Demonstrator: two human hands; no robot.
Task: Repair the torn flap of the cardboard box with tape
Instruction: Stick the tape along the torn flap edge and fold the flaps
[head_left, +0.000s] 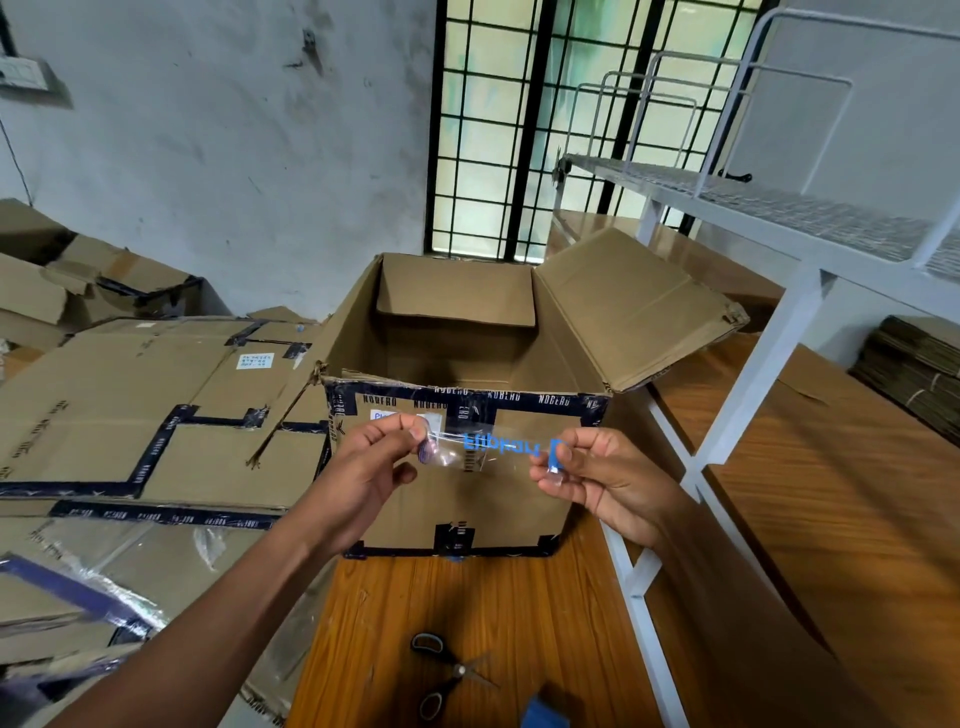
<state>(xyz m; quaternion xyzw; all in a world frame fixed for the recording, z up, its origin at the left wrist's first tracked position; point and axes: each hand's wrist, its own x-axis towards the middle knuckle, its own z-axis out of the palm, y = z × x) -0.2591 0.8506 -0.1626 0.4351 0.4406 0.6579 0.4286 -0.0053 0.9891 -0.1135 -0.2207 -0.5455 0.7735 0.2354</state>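
Note:
An open brown cardboard box (467, 499) with dark printed tape along its edges stands on the wooden floor in front of me. Its left flap (291, 410) hangs torn and ragged at the near left corner; the right flap (634, 306) sticks up and outward. I hold a clear strip of tape (493, 448) with blue lettering stretched flat in front of the box's near wall. My left hand (379, 457) pinches its left end and my right hand (597, 473) pinches its right end.
Scissors (441, 673) lie on the floor near me, a blue object (545, 712) beside them. Flattened cardboard boxes (130, 415) pile up on the left. A white metal rack (779, 260) stands on the right. A barred window (519, 130) is behind the box.

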